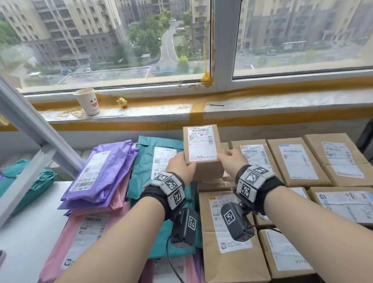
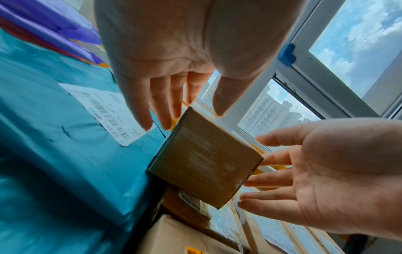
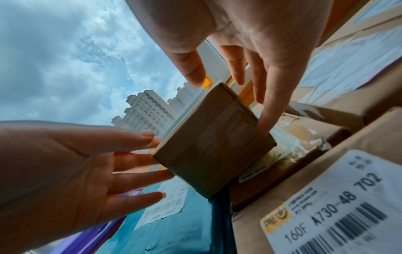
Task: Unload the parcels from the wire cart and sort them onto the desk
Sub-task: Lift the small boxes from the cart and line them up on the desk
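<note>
A small cardboard box [image 1: 202, 145] with a white shipping label on top stands at the back of the desk, between the soft mailers and the row of boxes. It seems to rest on a lower box [image 3: 300, 137] with torn tape. My left hand [image 1: 181, 163] lies against its left side and my right hand [image 1: 232, 158] against its right side. In the left wrist view the left hand [image 2: 169, 106] has straight fingers at the box [image 2: 206, 158]. In the right wrist view the right hand's fingers [image 3: 267, 110] lie straight along the box [image 3: 215, 137].
Purple mailers [image 1: 100, 169], a pink mailer [image 1: 88, 224] and a teal mailer [image 1: 152, 162] lie stacked on the left. Several labelled cardboard boxes [image 1: 296, 159] cover the right. A paper cup [image 1: 87, 101] and a yellow toy [image 1: 122, 102] stand on the sill. A white metal frame [image 1: 29, 128] slants at the left.
</note>
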`<state>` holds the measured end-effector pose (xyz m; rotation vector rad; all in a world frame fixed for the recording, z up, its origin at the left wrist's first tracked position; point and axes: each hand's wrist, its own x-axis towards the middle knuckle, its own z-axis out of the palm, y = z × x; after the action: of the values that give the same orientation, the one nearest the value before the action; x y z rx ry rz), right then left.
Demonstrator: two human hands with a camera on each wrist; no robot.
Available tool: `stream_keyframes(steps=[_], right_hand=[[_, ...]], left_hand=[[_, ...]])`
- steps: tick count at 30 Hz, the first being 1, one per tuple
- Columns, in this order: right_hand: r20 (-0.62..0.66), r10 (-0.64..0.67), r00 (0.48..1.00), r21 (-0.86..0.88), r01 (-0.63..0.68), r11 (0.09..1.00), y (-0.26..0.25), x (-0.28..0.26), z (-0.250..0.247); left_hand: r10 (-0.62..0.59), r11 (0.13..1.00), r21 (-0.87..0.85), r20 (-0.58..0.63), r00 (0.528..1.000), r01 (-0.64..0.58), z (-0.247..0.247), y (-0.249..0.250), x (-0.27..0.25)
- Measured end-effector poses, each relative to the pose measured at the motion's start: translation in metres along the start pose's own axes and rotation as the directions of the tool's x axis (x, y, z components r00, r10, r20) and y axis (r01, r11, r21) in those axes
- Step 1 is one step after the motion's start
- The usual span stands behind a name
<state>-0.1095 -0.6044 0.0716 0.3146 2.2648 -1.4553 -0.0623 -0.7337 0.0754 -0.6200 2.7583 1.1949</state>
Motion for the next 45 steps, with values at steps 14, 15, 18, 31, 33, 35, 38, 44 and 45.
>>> stream_keyframes(steps=[14, 15, 18, 31, 33, 35, 38, 44, 45], right_hand=[[-0.169, -0.042, 0.985, 0.062, 0.053, 0.997, 0.031, -0.084, -0.038], [-0.185, -0.037, 0.982, 0.07, 0.051, 0.996, 0.036, -0.089, -0.046], [-0.267, -0.034, 0.963, 0.075, 0.056, 0.996, 0.046, -0.108, -0.073], [-0.447, 0.081, 0.891, 0.265, 0.046, 0.963, 0.145, -0.141, -0.233], [-0.454, 0.12, 0.883, 0.282, 0.014, 0.959, 0.172, -0.144, -0.269], [-0.44, 0.181, 0.879, 0.331, -0.028, 0.943, 0.2, -0.15, -0.307], [-0.47, 0.241, 0.849, 0.342, -0.077, 0.936, 0.234, -0.164, -0.357], [-0.563, 0.304, 0.769, 0.331, -0.128, 0.935, 0.303, -0.182, -0.437], [-0.566, 0.322, 0.759, 0.346, -0.136, 0.928, 0.314, -0.184, -0.447]], left_hand=[[0.216, 0.939, 0.266, 0.043, 0.976, -0.219, 0.004, 0.026, -0.073], [0.242, 0.928, 0.275, 0.061, 0.968, -0.25, 0.008, 0.032, -0.08], [0.312, 0.9, 0.276, 0.132, 0.941, -0.337, 0.02, 0.051, -0.096], [0.489, 0.777, 0.244, 0.347, 0.8, -0.58, 0.132, 0.173, -0.162], [0.495, 0.775, 0.215, 0.378, 0.782, -0.595, 0.161, 0.194, -0.178], [0.489, 0.776, 0.193, 0.417, 0.766, -0.6, 0.191, 0.215, -0.194], [0.485, 0.777, 0.177, 0.444, 0.753, -0.605, 0.236, 0.243, -0.211], [0.49, 0.761, 0.118, 0.54, 0.684, -0.638, 0.318, 0.294, -0.24], [0.482, 0.762, 0.109, 0.563, 0.672, -0.638, 0.33, 0.302, -0.244]])
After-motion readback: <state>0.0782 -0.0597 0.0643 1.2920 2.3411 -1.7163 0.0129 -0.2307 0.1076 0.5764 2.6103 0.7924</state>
